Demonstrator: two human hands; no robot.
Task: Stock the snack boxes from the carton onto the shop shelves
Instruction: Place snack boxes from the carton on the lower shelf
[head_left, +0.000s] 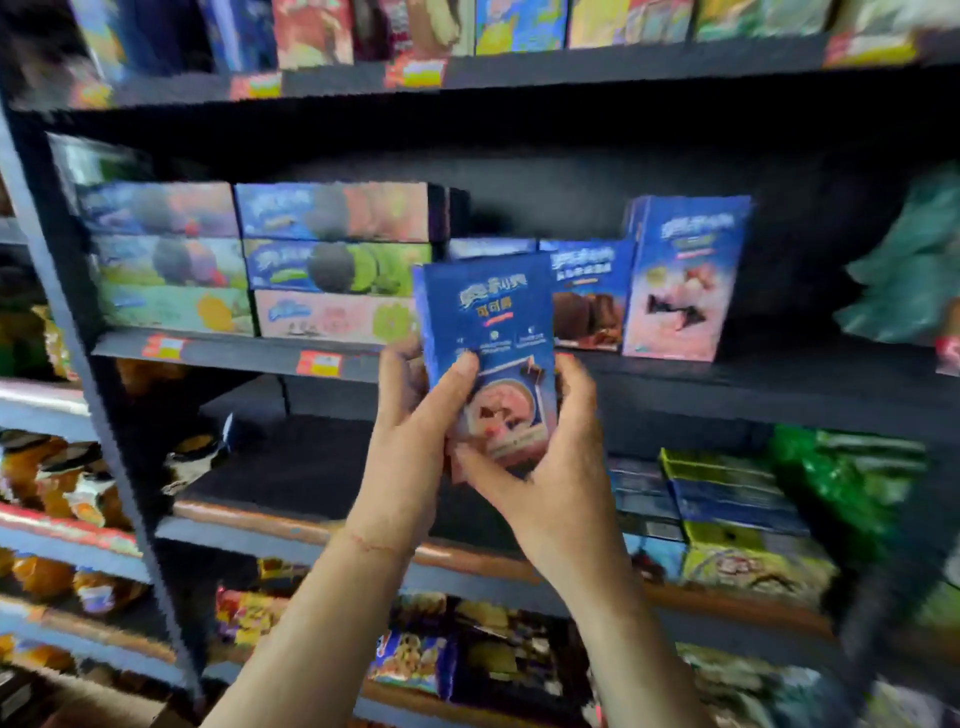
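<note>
Left hand (415, 415) and right hand (550, 457) both grip one upright blue snack box (488, 332), fingers curled round it, before the shelf's front edge (249, 358).

Showing heavy motion blur and blocky smearing throughout, worst toward the edges. Bending straight shelf lines (249, 353) outward under wide-angle distortion. Lying dim and deep in shadow under the upper shelf, with soft even light falling on the blue box (488, 332), its print staying barely legible.
</note>
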